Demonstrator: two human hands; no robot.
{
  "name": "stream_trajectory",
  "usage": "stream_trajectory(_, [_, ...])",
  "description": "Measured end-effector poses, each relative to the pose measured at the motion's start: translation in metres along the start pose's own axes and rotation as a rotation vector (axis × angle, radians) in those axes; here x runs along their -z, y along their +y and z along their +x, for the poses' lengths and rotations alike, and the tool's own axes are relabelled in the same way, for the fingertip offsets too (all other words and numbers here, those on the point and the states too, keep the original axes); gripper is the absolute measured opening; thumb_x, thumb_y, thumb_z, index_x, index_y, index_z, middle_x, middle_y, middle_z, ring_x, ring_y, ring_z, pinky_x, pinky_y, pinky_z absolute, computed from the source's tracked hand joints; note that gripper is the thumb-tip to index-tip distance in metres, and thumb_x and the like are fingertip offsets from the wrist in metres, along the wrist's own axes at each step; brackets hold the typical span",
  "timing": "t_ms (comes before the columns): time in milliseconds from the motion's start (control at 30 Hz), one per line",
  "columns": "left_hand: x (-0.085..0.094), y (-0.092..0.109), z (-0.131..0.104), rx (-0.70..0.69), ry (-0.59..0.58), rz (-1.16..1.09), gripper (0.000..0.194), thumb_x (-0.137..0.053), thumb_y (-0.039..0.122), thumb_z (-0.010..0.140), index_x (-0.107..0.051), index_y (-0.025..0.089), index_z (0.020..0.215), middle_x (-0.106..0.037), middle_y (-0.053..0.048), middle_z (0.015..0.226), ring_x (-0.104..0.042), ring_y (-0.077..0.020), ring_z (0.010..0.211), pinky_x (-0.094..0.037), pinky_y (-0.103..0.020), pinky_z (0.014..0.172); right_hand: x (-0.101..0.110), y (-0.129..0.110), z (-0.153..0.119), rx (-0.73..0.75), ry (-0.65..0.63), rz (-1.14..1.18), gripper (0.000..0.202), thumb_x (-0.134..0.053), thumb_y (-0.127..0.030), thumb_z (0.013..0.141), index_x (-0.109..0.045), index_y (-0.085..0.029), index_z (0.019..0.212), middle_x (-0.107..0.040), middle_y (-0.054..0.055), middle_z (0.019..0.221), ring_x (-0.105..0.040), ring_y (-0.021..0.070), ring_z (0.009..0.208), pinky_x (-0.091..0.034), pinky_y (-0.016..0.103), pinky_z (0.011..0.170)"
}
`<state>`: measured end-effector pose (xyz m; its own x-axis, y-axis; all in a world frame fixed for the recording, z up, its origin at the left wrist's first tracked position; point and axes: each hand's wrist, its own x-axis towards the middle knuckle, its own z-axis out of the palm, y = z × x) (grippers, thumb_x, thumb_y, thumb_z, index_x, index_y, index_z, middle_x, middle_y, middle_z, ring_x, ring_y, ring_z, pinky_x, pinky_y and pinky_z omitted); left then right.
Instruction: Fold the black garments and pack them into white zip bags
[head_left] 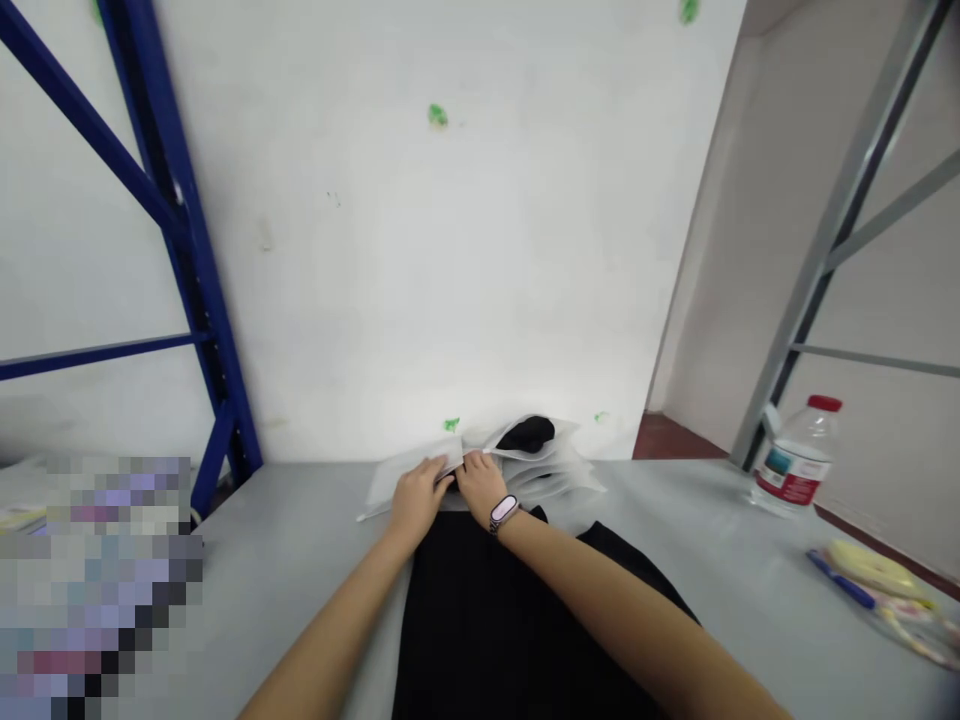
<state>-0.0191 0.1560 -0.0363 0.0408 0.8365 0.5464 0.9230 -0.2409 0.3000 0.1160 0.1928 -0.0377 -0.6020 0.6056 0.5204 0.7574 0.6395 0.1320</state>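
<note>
The black garment (480,610) lies spread on the tabletop (292,570), but the work looks unfinished — left hand (417,497) and right hand (482,486) meet at the translucent bags (566,478), their grip impossible to tell.

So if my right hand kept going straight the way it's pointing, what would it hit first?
Your right hand would probably meet the translucent white packaging at its fingertips first, with the white wall beyond. Depth there is hard to judge.
</note>
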Motion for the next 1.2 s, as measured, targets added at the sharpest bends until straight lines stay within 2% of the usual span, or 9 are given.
stream_trajectory(167, [-0.005,-0.006,0.003,0.014,-0.013,-0.048,0.039,-0.034,0.011,0.089,-0.057,0.016,0.12,-0.064,-0.01,0.119,-0.059,-0.0212,0.109,-0.043,-0.034,0.093,0.008,0.014,0.0,0.088,-0.005,0.02,0.021,-0.041,-0.009,0.086,-0.058,-0.009,0.098,-0.06,0.018,0.098,-0.053,0.0259,0.098,-0.042,0.042,0.084])
stream_trajectory(300, [-0.001,-0.015,0.0,0.034,-0.043,-0.099,0.041,-0.035,0.008,0.085,-0.056,0.016,0.12,-0.065,-0.009,0.117,-0.059,-0.0208,0.109,-0.044,-0.034,0.093,0.047,0.017,-0.033,0.146,0.005,0.121,0.022,-0.05,-0.017,0.082,-0.053,-0.014,0.104,-0.06,0.009,0.104,-0.054,0.02,0.097,-0.043,0.034,0.085])
stream_trajectory(433, [0.015,-0.004,-0.005,0.024,-0.03,-0.138,0.033,-0.049,0.018,0.082,-0.061,0.021,0.113,-0.062,-0.007,0.122,-0.046,-0.027,0.124,-0.032,-0.045,0.103,0.1,0.022,-0.073,-0.137,0.226,0.468,0.029,-0.049,-0.018,0.08,-0.047,-0.018,0.11,-0.06,0.006,0.1,-0.057,0.0185,0.09,-0.046,0.032,0.082])
stream_trajectory(533, [0.033,0.033,-0.01,0.043,0.078,-0.279,0.034,-0.043,0.035,0.088,-0.06,0.02,0.113,-0.054,-0.01,0.131,-0.037,-0.0278,0.13,-0.023,-0.048,0.108,0.123,0.032,-0.092,-0.28,0.467,0.593,0.027,-0.05,-0.018,0.078,-0.047,-0.02,0.104,-0.058,0.007,0.102,-0.057,0.0203,0.094,-0.045,0.036,0.085])
stream_trajectory(633, [0.046,0.082,-0.018,0.098,-0.041,-0.827,0.048,-0.034,0.05,0.089,-0.06,0.018,0.113,-0.06,-0.009,0.123,-0.051,-0.0262,0.117,-0.04,-0.043,0.098,0.121,0.04,-0.101,-0.272,0.577,0.696,0.028,-0.054,-0.017,0.073,-0.046,-0.021,0.101,-0.052,0.01,0.113,-0.051,0.0234,0.108,-0.043,0.04,0.091])
stream_trajectory(767, [0.042,0.123,-0.028,0.222,-0.208,-1.133,0.053,-0.052,0.051,0.081,-0.052,0.018,0.123,-0.056,-0.009,0.129,-0.055,-0.0266,0.113,-0.047,-0.038,0.091,0.107,0.039,-0.111,-0.217,0.343,1.049,0.059,-0.067,-0.026,0.069,-0.037,-0.023,0.12,-0.04,0.012,0.132,-0.042,0.0243,0.121,-0.043,0.04,0.093])
stream_trajectory(900, [0.035,0.118,-0.035,0.353,-0.205,-1.098,0.048,-0.062,0.042,0.076,-0.055,0.02,0.118,-0.058,-0.009,0.127,-0.056,-0.0257,0.113,-0.045,-0.037,0.095,0.102,0.04,-0.118,-0.368,0.309,1.238,0.076,-0.068,-0.033,0.072,-0.026,-0.029,0.135,-0.034,0.008,0.14,-0.037,0.0228,0.127,-0.034,0.043,0.104])
stream_trajectory(1067, [0.049,0.101,-0.036,0.583,-0.182,-1.273,0.038,-0.067,0.028,0.074,-0.058,0.023,0.111,-0.07,-0.005,0.105,-0.068,-0.0204,0.089,-0.055,-0.031,0.08,0.089,0.06,-0.113,-0.607,0.28,1.512,0.058,-0.057,-0.035,0.08,-0.034,-0.027,0.132,-0.056,0.006,0.115,-0.057,0.0215,0.104,-0.045,0.043,0.093])
stream_trajectory(1200, [0.059,0.101,-0.034,0.657,-0.236,-1.353,0.034,-0.07,0.025,0.072,-0.06,0.022,0.104,-0.073,-0.004,0.089,-0.07,-0.0194,0.076,-0.057,-0.028,0.067,0.082,0.068,-0.111,-0.718,0.308,1.435,0.046,-0.055,-0.045,0.081,-0.051,-0.022,0.121,-0.057,0.008,0.115,-0.054,0.0226,0.108,-0.041,0.043,0.096])
